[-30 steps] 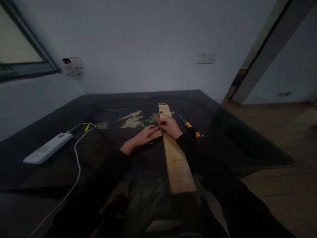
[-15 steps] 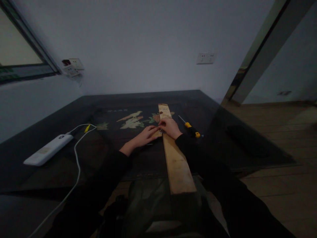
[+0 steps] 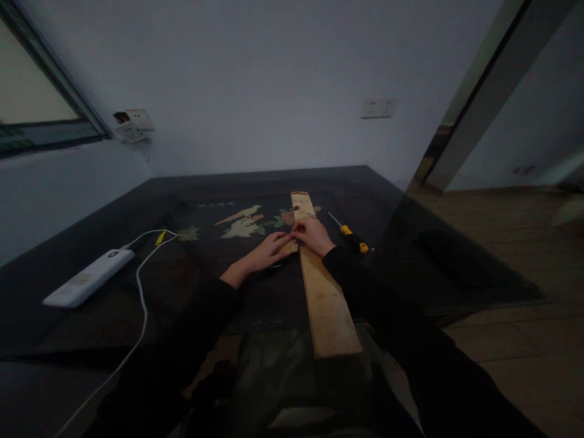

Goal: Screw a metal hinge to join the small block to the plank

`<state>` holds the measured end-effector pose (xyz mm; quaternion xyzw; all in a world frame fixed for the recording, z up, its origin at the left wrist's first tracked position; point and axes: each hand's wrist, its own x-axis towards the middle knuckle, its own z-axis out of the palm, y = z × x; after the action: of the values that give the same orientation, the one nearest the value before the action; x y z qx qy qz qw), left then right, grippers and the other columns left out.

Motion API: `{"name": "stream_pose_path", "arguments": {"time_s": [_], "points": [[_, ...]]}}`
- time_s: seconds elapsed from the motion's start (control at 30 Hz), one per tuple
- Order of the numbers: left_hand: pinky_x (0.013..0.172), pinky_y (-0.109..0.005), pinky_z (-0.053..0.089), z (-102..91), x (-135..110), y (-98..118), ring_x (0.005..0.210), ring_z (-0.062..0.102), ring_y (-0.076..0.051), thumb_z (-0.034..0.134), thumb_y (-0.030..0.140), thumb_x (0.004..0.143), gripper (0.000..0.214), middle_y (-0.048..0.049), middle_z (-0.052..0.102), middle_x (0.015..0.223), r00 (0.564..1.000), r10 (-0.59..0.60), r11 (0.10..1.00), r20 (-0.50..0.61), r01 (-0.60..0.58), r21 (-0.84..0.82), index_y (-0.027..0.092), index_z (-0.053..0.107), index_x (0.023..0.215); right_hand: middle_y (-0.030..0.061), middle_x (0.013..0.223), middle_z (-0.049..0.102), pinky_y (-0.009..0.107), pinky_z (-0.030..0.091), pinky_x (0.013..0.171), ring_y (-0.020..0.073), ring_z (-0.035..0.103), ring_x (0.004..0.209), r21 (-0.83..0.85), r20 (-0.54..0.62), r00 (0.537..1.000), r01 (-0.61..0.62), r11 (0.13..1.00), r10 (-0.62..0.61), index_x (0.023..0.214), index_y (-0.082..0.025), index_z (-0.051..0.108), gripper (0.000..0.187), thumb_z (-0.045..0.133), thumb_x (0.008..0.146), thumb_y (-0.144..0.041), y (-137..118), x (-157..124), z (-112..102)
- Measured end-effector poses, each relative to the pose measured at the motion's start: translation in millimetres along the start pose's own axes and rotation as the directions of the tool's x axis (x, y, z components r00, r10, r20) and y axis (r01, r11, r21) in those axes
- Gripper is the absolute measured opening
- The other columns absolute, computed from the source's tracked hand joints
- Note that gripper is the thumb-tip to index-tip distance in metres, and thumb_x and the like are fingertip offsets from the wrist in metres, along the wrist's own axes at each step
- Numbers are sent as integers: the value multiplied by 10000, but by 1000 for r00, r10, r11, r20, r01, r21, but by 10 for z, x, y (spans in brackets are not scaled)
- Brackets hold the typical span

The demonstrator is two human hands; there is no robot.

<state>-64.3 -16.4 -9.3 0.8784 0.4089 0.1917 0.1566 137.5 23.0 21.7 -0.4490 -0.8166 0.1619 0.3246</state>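
Observation:
A long, pale wooden plank [image 3: 329, 304] lies lengthwise on the dark table, its near end jutting past the front edge. My right hand [image 3: 314, 235] rests over the plank's upper half, thumb and fingers pinched together; whatever is between them is too small to name. My left hand [image 3: 268, 250] comes in from the left, its fingertips meeting the right ones. Its thumb and fingers close around a short wooden piece [image 3: 290, 248] beside the plank. A small shiny metal part [image 3: 296, 241] shows just below the right fingertips.
Right of the plank lies a yellow-and-black screwdriver [image 3: 353, 238]. A white power bank [image 3: 91, 277] with a white cable [image 3: 142, 298] sits on the left. A dark flat object [image 3: 451, 258] lies at the table's right side. Behind the table [image 3: 255, 176] stands a wall with sockets [image 3: 378, 107].

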Motion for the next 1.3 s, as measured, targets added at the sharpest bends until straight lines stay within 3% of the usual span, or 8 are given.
{"name": "stream_pose_path", "arguments": {"time_s": [0.17, 0.3, 0.4, 0.5, 0.67, 0.93, 1.1, 1.3], "points": [[1135, -467, 305, -9, -6, 21, 1334, 388, -271, 433, 457, 961, 555, -121, 416, 1424, 1000, 8, 1000, -9, -8, 3, 259, 362, 1475, 41, 824, 682, 257, 394, 648, 153, 578, 738, -7, -26, 999, 21, 1000, -21, 839, -193, 714, 118, 688, 801, -302, -11, 27, -86], [1138, -449, 311, -7, -8, 22, 1325, 394, -267, 418, 454, 966, 552, -133, 421, 1409, 1000, 25, 1000, -8, -25, 1, 235, 372, 1471, 64, 866, 678, 275, 430, 700, 163, 586, 754, 12, -135, 990, 53, 999, -51, 917, -180, 706, 193, 595, 876, -333, 75, -68, -438], [1142, -442, 308, -8, -4, 19, 1321, 393, -265, 404, 465, 969, 560, -133, 413, 1409, 1000, 22, 1000, 1, -22, 4, 226, 367, 1474, 85, 890, 665, 322, 447, 772, 213, 594, 840, -151, -179, 983, 18, 988, -45, 986, -181, 694, 217, 577, 881, -332, 300, -331, -760], [1140, -441, 318, -14, -1, 19, 1317, 397, -265, 389, 496, 967, 567, -126, 412, 1405, 1000, 17, 1000, 1, -17, 1, 236, 370, 1470, 142, 1041, 639, 383, 447, 860, 283, 572, 986, -376, -166, 986, -74, 924, 11, 1148, -176, 648, 346, 585, 870, -371, 601, -686, -918], [1139, -441, 323, -17, -3, 22, 1318, 399, -276, 392, 511, 962, 572, -129, 411, 1410, 1000, 23, 1000, -3, -23, 2, 230, 385, 1460, 208, 1102, 577, 406, 463, 843, 329, 561, 994, -528, -132, 980, -197, 826, 149, 1366, -115, 498, 599, 598, 856, -416, 896, -1028, -774], [1141, -457, 310, 7, 2, -15, 1330, 380, -277, 413, 467, 964, 554, -121, 398, 1426, 1000, 11, 1000, 12, -11, 22, 245, 357, 1469, 197, 1150, 574, 395, 465, 837, 311, 571, 1023, -585, -62, 978, -199, 786, 201, 1379, -112, 456, 469, 431, 947, -291, 774, -989, -695], [1142, -444, 312, -1, -2, -18, 1322, 390, -271, 415, 465, 964, 545, -122, 406, 1412, 1000, 28, 999, 5, -28, 23, 242, 371, 1460, 189, 1109, 585, 401, 484, 832, 299, 598, 982, -567, -72, 987, -160, 808, 145, 1376, -105, 457, 450, 405, 952, -248, 741, -994, -755], [1144, -432, 311, 4, -4, -19, 1325, 391, -275, 418, 455, 964, 549, -144, 417, 1401, 999, 51, 998, -6, -51, 20, 198, 400, 1449, 165, 1139, 590, 441, 504, 878, 293, 608, 1019, -384, -220, 975, -48, 922, -41, 1316, -155, 508, 399, 414, 938, -244, 612, -921, -971]]}}
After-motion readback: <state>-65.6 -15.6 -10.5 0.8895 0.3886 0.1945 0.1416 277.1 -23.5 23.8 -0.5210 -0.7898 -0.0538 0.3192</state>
